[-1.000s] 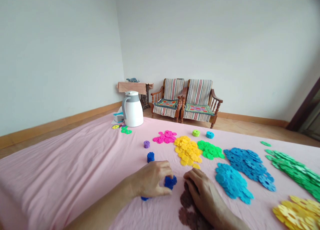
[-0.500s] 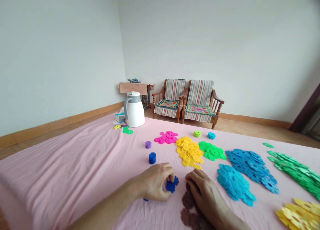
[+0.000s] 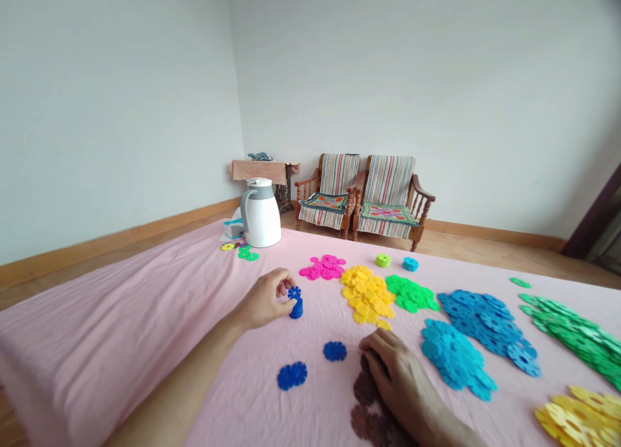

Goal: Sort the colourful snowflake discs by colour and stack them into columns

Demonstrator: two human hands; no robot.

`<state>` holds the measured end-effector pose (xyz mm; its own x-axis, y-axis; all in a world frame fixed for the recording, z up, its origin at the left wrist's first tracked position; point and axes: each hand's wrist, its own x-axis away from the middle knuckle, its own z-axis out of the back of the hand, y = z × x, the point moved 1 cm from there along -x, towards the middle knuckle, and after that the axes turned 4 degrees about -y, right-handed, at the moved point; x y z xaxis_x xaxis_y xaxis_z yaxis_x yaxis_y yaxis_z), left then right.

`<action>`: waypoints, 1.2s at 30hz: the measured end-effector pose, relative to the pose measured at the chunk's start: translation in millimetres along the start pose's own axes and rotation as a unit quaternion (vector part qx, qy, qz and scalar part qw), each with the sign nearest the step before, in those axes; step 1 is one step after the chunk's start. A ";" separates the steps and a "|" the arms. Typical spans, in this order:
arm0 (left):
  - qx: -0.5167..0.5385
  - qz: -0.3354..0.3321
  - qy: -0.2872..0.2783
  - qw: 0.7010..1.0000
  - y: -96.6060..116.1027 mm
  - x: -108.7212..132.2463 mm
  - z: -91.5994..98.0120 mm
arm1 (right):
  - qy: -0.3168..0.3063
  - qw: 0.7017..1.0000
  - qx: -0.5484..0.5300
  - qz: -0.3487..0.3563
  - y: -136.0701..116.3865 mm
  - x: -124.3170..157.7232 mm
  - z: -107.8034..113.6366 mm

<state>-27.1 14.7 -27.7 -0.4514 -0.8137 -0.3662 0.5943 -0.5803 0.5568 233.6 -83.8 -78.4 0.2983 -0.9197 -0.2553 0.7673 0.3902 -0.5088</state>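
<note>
My left hand pinches a dark blue flower-shaped plastic disc between thumb and fingers. The disc is held at the top of a short stack of dark blue discs; whether it touches the stack I cannot tell. Nearer me lie two small groups of loose dark blue discs, one in the middle and one to the left. My right hand rests with curled fingers against a pile of brown discs, covering part of it. Its fingertips are hidden.
Piles of pink, yellow, bright green, blue and light blue discs spread rightward across the pink cloth. Behind them sit lime and teal stacks. A white jug stands at the back left.
My left hand has moved away from me and to the left, from the loose dark blue discs to the stack, carrying one disc. My right hand has stayed in place.
</note>
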 end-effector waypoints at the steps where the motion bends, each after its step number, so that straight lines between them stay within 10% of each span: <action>1: -0.004 0.008 -0.003 1.000 -4.5 -0.4 -0.8 | 0.000 1.000 0.000 -0.001 0.1 0.1 0.0; 26: -0.035 0.025 -0.064 0.997 -13.9 -1.5 -8.7 | -0.004 1.000 0.008 -0.002 -0.7 -1.3 -0.6; 32: -0.020 -0.018 -0.016 1.000 -0.5 0.5 -3.7 | -0.002 1.000 0.009 0.001 -2.6 -1.1 1.3; 36: 0.005 -0.079 -0.092 0.993 22.2 5.7 -17.5 | 0.003 1.000 0.007 0.003 -2.9 -0.6 1.5</action>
<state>-4.8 -3.3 -30.5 -0.6533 -0.6921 -0.3070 0.5005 -0.6990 0.5108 232.0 -84.5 -75.5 0.2996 -0.9171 -0.2630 0.7737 0.3948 -0.4955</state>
